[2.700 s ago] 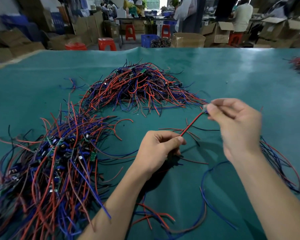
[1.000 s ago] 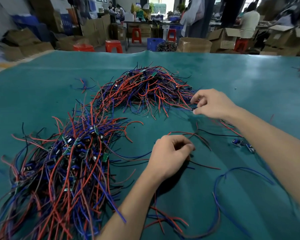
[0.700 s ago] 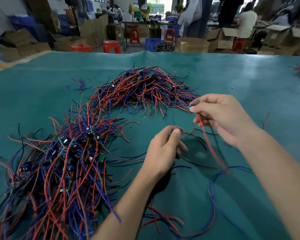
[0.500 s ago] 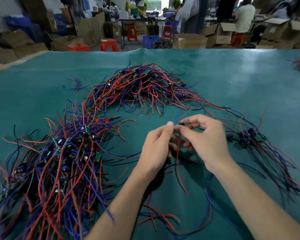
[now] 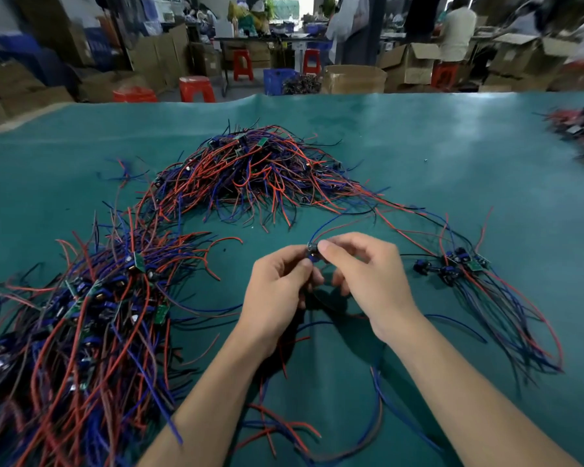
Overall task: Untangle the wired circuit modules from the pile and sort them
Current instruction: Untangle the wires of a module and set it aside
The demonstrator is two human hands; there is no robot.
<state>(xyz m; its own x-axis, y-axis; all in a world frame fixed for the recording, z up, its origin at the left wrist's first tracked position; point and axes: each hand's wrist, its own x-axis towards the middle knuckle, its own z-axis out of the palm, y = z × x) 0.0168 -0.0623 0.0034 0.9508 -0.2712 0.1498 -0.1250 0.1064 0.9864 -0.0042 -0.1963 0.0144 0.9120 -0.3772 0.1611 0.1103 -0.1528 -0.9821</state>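
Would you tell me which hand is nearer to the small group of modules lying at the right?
Right. The right hand is just left of the small group of modules; the left hand lies farther left.

Cardboard boxes [image 5: 408,64], red stools [image 5: 196,88] behind

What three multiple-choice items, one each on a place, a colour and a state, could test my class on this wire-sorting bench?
1. Where does the small sorted group of modules lie?
A. right of the hands
B. on a stool
C. in a box

2. What colour is the table cover?
A. yellow
B. teal green
C. white

3. What are the left hand and right hand doing?
A. lying flat
B. pinching one module together
C. hanging idle

Answers: 1 A, it sits at the right hand's far side; 2 B, teal all over; 3 B, fingertips meet on it.
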